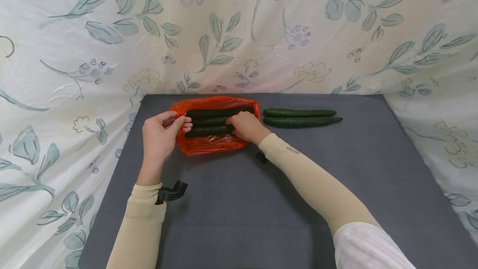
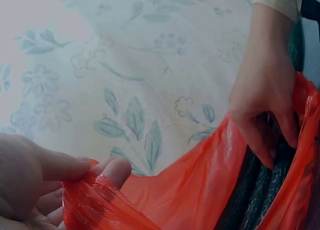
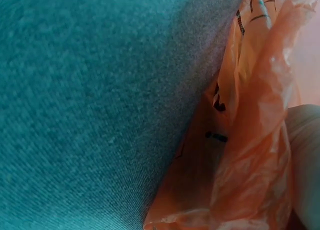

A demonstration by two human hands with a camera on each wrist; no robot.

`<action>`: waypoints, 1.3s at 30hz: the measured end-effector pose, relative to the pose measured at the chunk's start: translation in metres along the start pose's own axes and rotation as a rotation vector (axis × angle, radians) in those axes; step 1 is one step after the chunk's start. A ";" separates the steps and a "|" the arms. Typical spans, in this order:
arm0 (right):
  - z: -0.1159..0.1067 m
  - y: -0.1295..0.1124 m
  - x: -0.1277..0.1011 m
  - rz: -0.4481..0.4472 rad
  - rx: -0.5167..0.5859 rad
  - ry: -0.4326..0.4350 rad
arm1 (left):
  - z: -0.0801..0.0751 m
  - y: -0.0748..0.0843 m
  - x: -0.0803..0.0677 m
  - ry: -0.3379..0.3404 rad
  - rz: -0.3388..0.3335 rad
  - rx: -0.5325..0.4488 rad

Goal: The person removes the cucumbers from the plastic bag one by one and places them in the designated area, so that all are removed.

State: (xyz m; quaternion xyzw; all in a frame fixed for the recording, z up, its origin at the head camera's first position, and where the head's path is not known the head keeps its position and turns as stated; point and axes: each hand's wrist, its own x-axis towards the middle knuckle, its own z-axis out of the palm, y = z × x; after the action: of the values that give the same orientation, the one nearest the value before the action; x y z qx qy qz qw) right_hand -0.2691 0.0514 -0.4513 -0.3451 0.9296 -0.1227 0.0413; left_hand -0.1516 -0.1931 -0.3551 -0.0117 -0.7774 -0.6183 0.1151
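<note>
An orange-red plastic bag [image 1: 203, 149] lies with its mouth spread on the grey table, and several dark green cucumbers [image 1: 210, 121] lie side by side in it. My left hand [image 1: 159, 134] pinches the bag's left rim between thumb and fingers, plainest in the left wrist view. Reaching into the bag at its right end, my right hand [image 1: 246, 126] has its thumb and fingers bent down around a cucumber [image 2: 281, 171]; the fingertips are partly hidden. The right wrist view has mostly the outside of the bag [image 3: 250, 160], with dark print on it.
Two more cucumbers [image 1: 298, 122] lie parallel just right of the bag, near the back edge of the grey tabletop [image 1: 239, 202]. A white cloth with a leaf and flower pattern [image 1: 231, 45] hangs behind the table and along its sides.
</note>
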 end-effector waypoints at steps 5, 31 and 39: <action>0.003 -0.002 0.001 0.017 -0.036 0.004 | 0.000 0.000 0.000 0.000 -0.003 0.006; 0.011 0.003 0.000 -0.039 -0.090 0.086 | -0.006 0.000 0.001 0.011 0.012 0.003; 0.005 0.001 -0.001 -0.054 -0.078 0.095 | -0.005 0.000 0.002 0.018 0.012 0.005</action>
State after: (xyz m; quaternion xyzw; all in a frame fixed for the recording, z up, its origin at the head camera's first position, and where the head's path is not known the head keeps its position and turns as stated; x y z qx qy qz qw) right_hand -0.2683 0.0519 -0.4565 -0.3652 0.9249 -0.1036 -0.0197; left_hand -0.1532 -0.1979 -0.3537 -0.0107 -0.7779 -0.6155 0.1261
